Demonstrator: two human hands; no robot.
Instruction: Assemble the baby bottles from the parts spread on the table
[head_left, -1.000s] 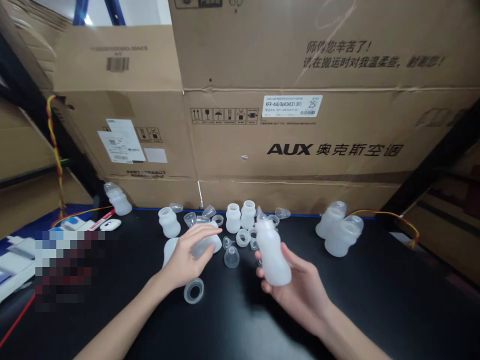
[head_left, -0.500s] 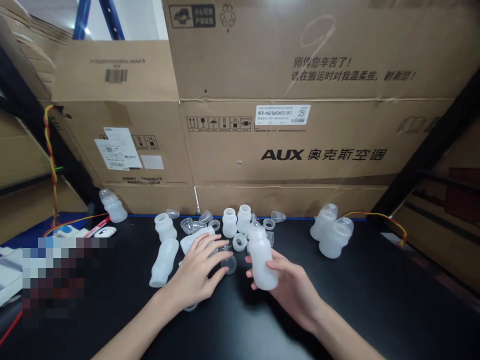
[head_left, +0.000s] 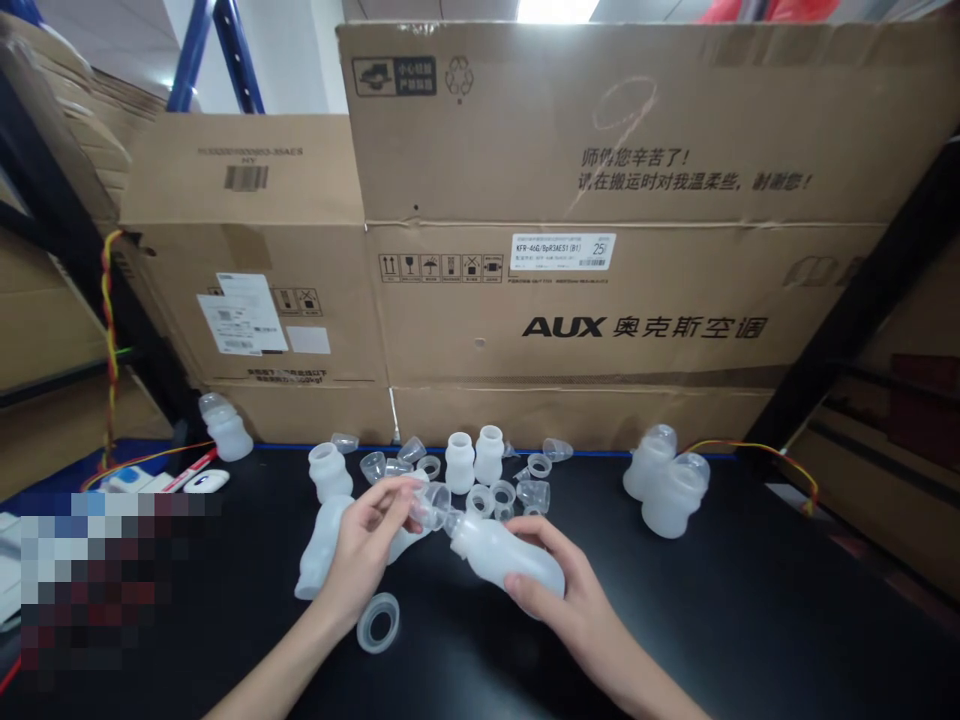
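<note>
Wrapped around a white baby bottle (head_left: 510, 562), my right hand (head_left: 566, 585) tilts it so its clear nipple (head_left: 452, 521) points up and left. My left hand (head_left: 375, 520) pinches a clear cap (head_left: 432, 505), its open end facing the nipple; whether the two touch I cannot tell. Under and beside my left hand lie two white bottles, one (head_left: 322, 550) partly behind the wrist and another (head_left: 409, 540) mostly covered by the fingers. A translucent ring (head_left: 378, 623) lies flat in front of my left wrist.
Behind my hands stand open bottles (head_left: 460, 463) among loose caps (head_left: 533, 494) and rings (head_left: 480, 501). Capped bottles stand at the right (head_left: 673, 497) and the far left (head_left: 225, 427). Cardboard (head_left: 645, 370) walls off the back of the black table (head_left: 712, 620).
My left hand has picked up a clear cap and raised it to the bottle. My right hand has tipped the bottle from nearly upright toward the left. The camera view has tilted up slightly.
</note>
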